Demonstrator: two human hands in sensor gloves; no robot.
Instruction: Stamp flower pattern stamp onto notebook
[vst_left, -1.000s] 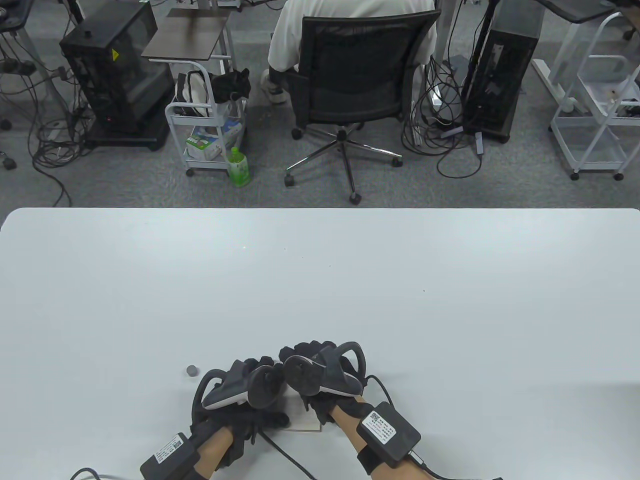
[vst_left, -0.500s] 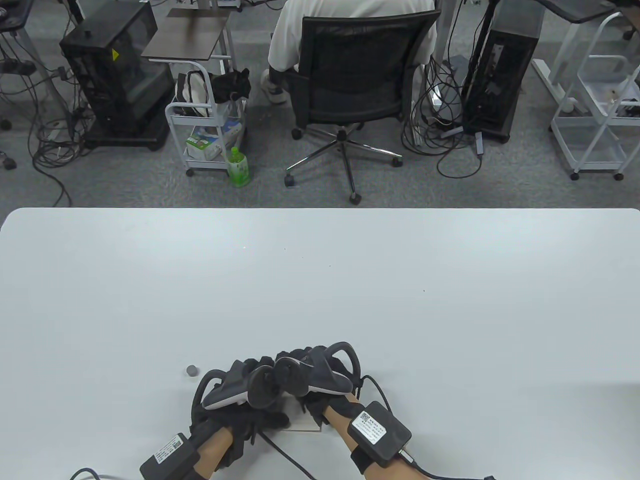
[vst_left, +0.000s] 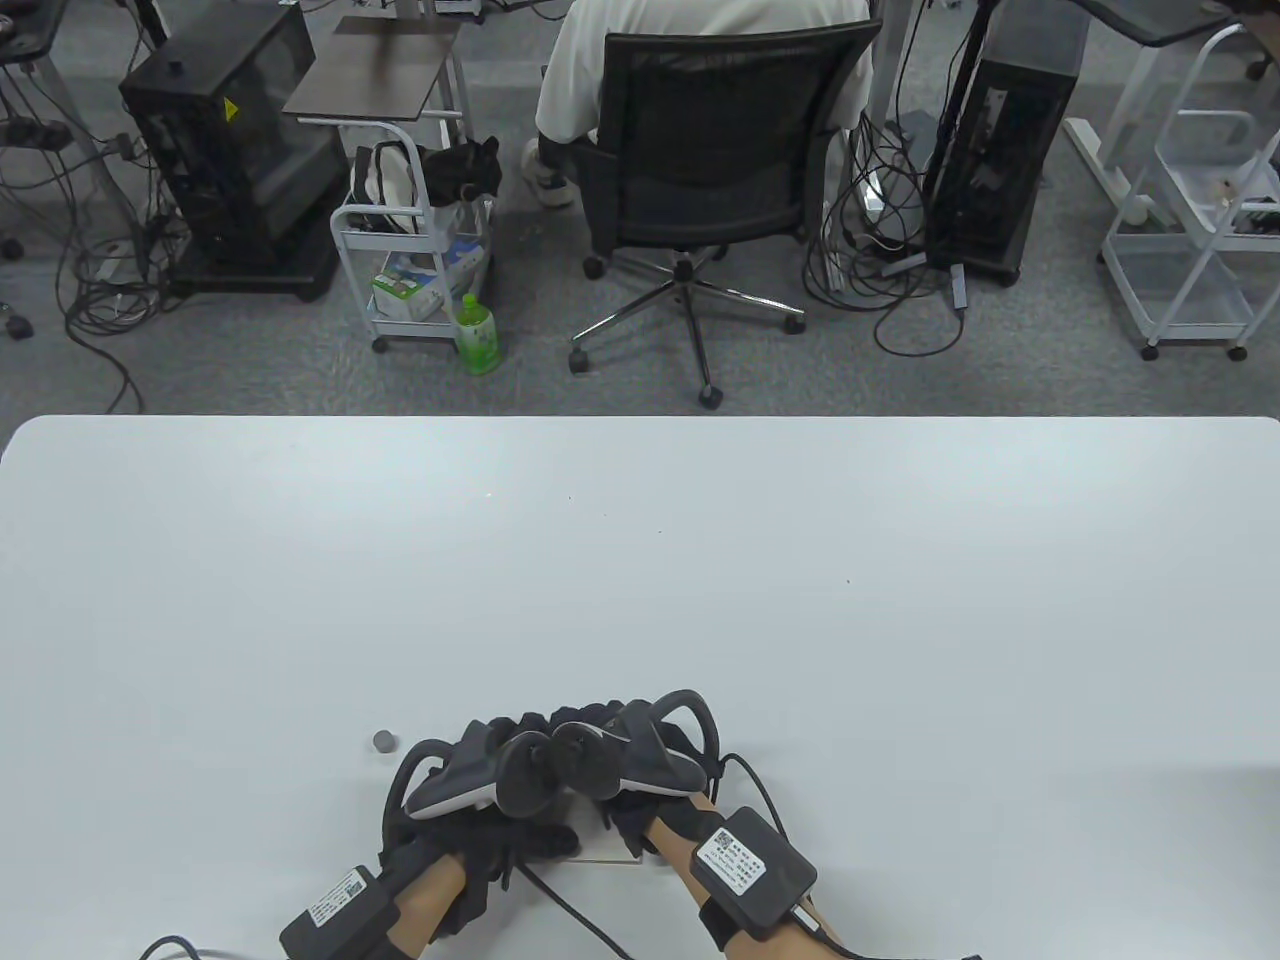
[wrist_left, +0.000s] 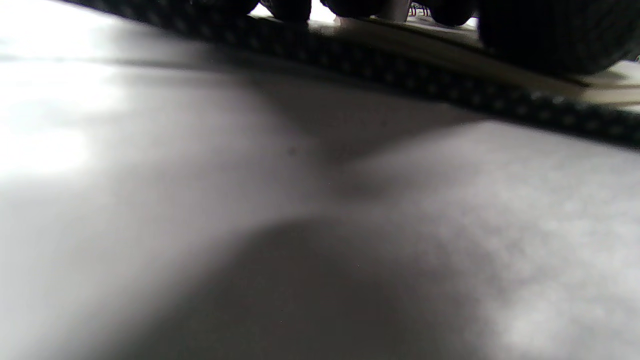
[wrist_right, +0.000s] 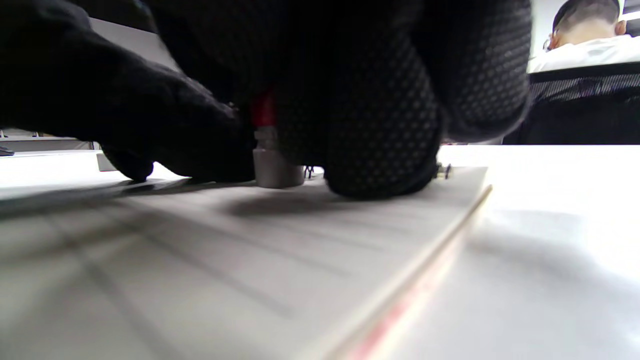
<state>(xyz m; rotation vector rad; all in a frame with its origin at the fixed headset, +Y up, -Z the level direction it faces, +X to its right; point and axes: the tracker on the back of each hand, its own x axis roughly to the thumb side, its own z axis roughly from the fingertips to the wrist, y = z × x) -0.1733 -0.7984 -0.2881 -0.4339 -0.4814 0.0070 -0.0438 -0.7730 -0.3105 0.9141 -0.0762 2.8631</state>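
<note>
The notebook (vst_left: 603, 848) lies open at the table's near edge, mostly hidden under both hands. In the right wrist view its lined page (wrist_right: 200, 260) fills the foreground. My right hand (vst_left: 600, 722) grips the stamp (wrist_right: 274, 167), which has a grey base and a red part above. The stamp stands upright with its base on the page. My left hand (vst_left: 497, 742) rests on the notebook's left side. In the left wrist view only a dark glove edge and the notebook's edge (wrist_left: 450, 52) show along the top.
A small grey cap (vst_left: 383, 741) stands on the white table (vst_left: 640, 560) just left of my left hand. Cables run from both wrists off the near edge. An office chair and carts stand on the floor beyond the far edge.
My right hand has shifted a little left and nearer to my left hand, over the notebook. My left hand and the grey cap have not moved.
</note>
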